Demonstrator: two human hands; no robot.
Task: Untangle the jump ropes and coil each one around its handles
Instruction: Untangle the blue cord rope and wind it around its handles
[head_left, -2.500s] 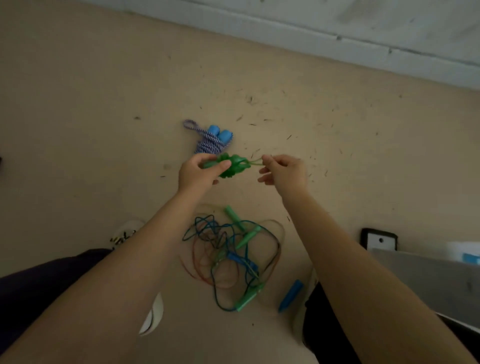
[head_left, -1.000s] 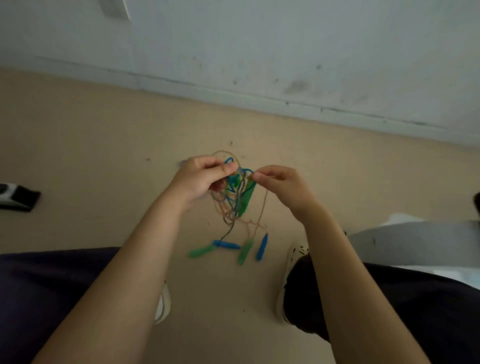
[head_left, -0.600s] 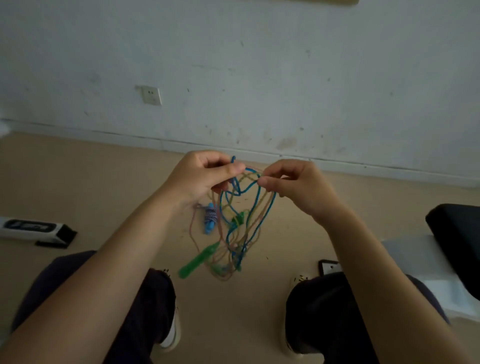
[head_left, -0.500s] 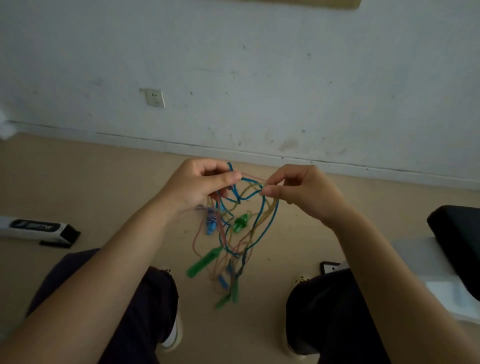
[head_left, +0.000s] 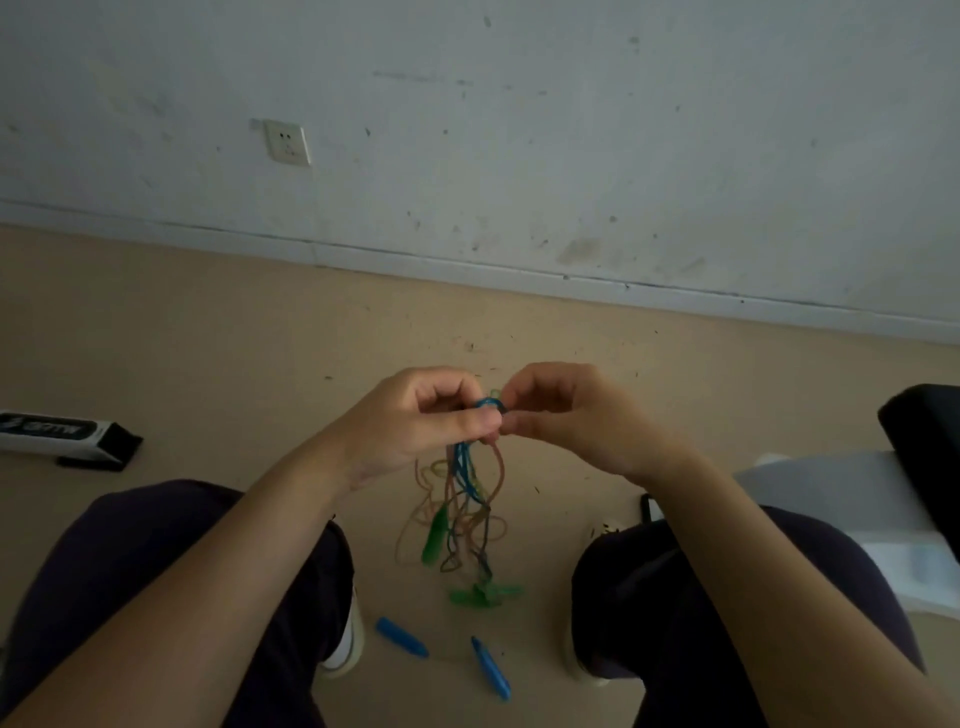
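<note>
We hold the tangle of jump ropes (head_left: 464, 499) up between our knees — our left hand (head_left: 415, 423) pinches the blue cord at the top between thumb and curled fingers, and our right hand (head_left: 566, 415) pinches the same knot just beside it, fingertips almost touching. Blue, green and tan loops hang below. One green handle (head_left: 435, 538) dangles in the tangle; two more (head_left: 485, 595) lie on the floor (head_left: 208, 338), with two blue handles (head_left: 402, 636) nearer our shoes.
</note>
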